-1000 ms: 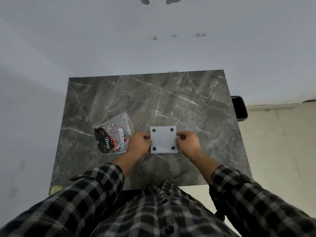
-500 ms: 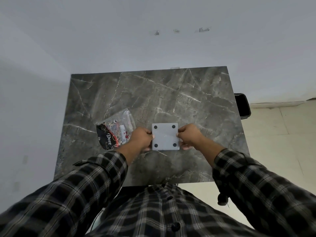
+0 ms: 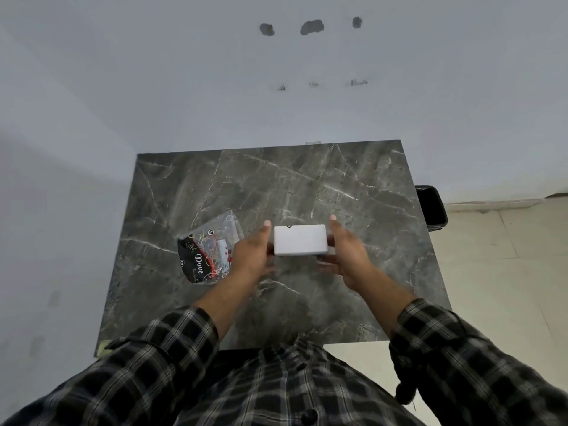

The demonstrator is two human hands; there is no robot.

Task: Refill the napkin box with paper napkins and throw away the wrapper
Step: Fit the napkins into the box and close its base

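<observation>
Hands, left hand (image 3: 250,253) and right hand (image 3: 350,252), clasping white napkin box (image 3: 300,240) between them

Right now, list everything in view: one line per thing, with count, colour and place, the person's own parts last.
napkin box: one, white, held above the table's near middle between both hands.
wrapper: one, clear plastic with black and red print, lying on the table just left of the left hand.
table: one, dark grey marble pattern, set against the wall.
bin: one, black, on the floor at the table's right edge.
wall: white, with several dark patches high up.
floor: pale tiles, to the right.
sleeves: two, black and grey check, at the bottom.
left hand: one, on the box's left side.
right hand: one, on the box's right side.
</observation>
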